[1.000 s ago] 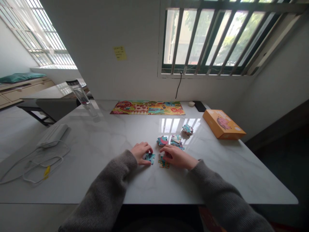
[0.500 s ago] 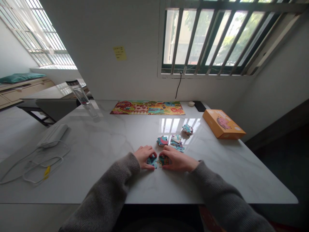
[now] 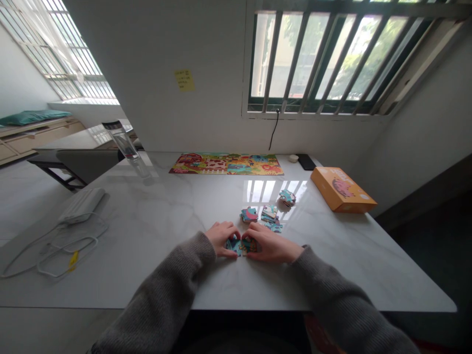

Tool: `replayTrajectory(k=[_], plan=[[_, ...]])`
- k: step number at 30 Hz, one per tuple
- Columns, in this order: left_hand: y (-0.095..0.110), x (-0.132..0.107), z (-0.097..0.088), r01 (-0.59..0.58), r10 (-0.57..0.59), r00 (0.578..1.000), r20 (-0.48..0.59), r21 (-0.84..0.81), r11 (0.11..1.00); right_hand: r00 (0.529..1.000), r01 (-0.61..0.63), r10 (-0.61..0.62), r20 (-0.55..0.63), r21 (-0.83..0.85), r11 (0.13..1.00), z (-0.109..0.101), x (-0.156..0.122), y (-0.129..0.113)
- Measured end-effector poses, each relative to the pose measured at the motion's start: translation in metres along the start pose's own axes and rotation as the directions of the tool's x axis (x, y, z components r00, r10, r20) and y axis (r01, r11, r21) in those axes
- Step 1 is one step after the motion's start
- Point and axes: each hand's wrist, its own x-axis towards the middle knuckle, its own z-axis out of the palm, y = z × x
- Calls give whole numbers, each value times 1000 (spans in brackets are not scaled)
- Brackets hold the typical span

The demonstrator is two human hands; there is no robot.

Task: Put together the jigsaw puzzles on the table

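head cam: the two jigsaw pieces (image 3: 241, 245) that sat apart a moment ago now butt together right under both hands. left hand (image 3: 222, 239) and right hand (image 3: 269, 246) are half open, fingers curved down and pressing on the pieces from either side, not really gripping. further out, small piece stacks (image 3: 270, 213) sit on the marble table (image 3: 155, 211), then a long assembled puzzle (image 3: 226, 163) and an orange box (image 3: 343, 190).

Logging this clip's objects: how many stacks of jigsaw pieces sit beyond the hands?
3: the left stack, the middle stack, and the farthest stack, up to the right. Another stack could be hidden behind the hands.
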Motion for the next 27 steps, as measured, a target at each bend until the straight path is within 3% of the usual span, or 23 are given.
replayTrajectory(k=[7, 9, 11, 14, 17, 19, 24, 27], plan=[[-6, -2, 4, -9, 9, 1000, -19, -17, 1000, 1000, -7, 7, 19, 33, 999, -5, -3, 1], [-9, -1, 6, -20, 15, 997, -72, -67, 998, 996, 1, 3, -92, 38, 999, -7, -3, 2], [-12, 0, 7, -15, -10, 983, -182, -135, 991, 958, -37, 40, -285, 14, 999, -11, -2, 7], [-12, 3, 4, -8, -60, 901, -430, -155, 988, 880, -112, 82, -468, -37, 993, -18, -2, 18], [-9, 10, 0, -28, -38, 815, -578, -105, 994, 894, -109, 61, -443, -84, 990, -20, 1, 31], [-7, 17, 1, -45, -23, 804, -594, -100, 994, 913, -101, 55, -404, -94, 990, -16, 5, 38], [-4, 34, 10, -75, -22, 856, -517, -166, 983, 926, -83, 48, -375, -76, 994, -10, 15, 49], [-2, 41, 14, -80, -56, 854, -517, -237, 968, 918, -66, 33, -396, -68, 996, -11, 16, 50]])
